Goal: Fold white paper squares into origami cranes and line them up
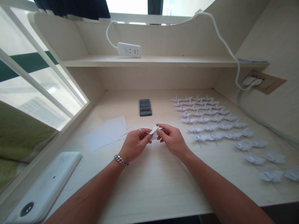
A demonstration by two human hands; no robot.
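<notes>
A small folded piece of white paper (153, 134) is held between my two hands above the middle of the desk. My left hand (135, 141), with a ring and a chain bracelet, pinches its left side between thumb and fingers. On the other side my right hand (171, 137) grips the paper's right edge with thumb and index finger. Loose white paper sheets (107, 132) lie just left of my left hand. To the right, folded paper cranes (210, 118) stand in several rows, with more in pairs nearer the front (254, 158).
Beyond my hands lies a dark phone-like object (145, 107), its face blurred. A long white device (46, 186) rests at the desk's left edge. The shelf (158, 61) above carries a power strip (129, 49). A white cable (224, 40) runs to the wall socket (263, 81).
</notes>
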